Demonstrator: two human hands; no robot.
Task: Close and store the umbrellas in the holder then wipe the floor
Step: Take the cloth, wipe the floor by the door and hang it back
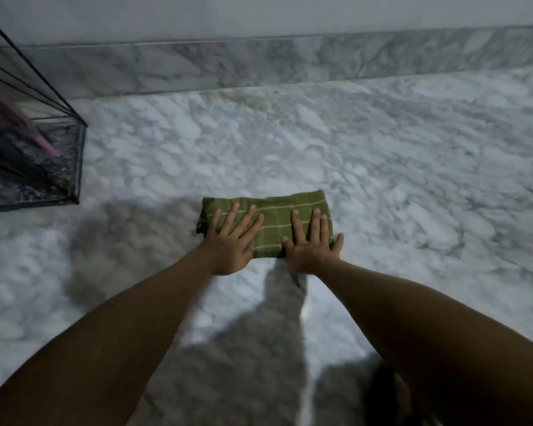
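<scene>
A folded green cloth (277, 216) with pale check lines lies flat on the white marble floor (382, 167). My left hand (233, 241) presses on its left half with the fingers spread. My right hand (311, 244) presses flat on its right half, fingers apart, the little finger over the cloth's right edge. At the far left stands the black wire umbrella holder (74, 167). Inside it rest closed umbrellas, one with a pink tip (48, 147); their upper parts are cut off by the frame.
A marble skirting (259, 66) runs along the wall behind the cloth. A yellowish stain (259, 96) marks the floor near the skirting. Shadows of my arms fall on the floor below the cloth.
</scene>
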